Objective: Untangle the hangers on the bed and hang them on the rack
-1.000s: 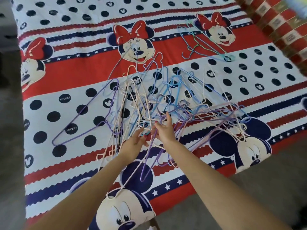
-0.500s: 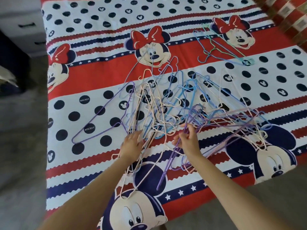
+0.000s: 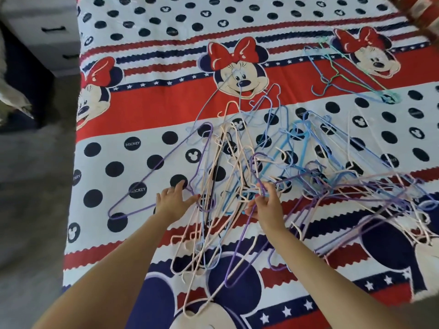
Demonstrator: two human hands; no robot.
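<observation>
A tangled heap of thin wire hangers (image 3: 292,167), purple, blue, cream and pink, lies spread over the middle of the bed (image 3: 147,103). My right hand (image 3: 264,205) grips a purple hanger (image 3: 257,162) near its hook and holds it lifted in the heap. My left hand (image 3: 172,200) hovers with its fingers spread at the left edge of the heap, over a large purple hanger (image 3: 152,172) that lies flat. A small separate bunch of blue and green hangers (image 3: 344,74) lies farther back on the right. No rack is in view.
The bed carries a red, white and navy cartoon-mouse cover. A grey drawer unit (image 3: 47,32) stands at the bed's far left. Grey floor (image 3: 31,210) runs along the left side. A red patterned cushion (image 3: 418,10) sits at the top right corner.
My left hand has let go of the hangers, opened and shifted left. My right hand keeps its hold on the purple hanger. The view has swung left.
</observation>
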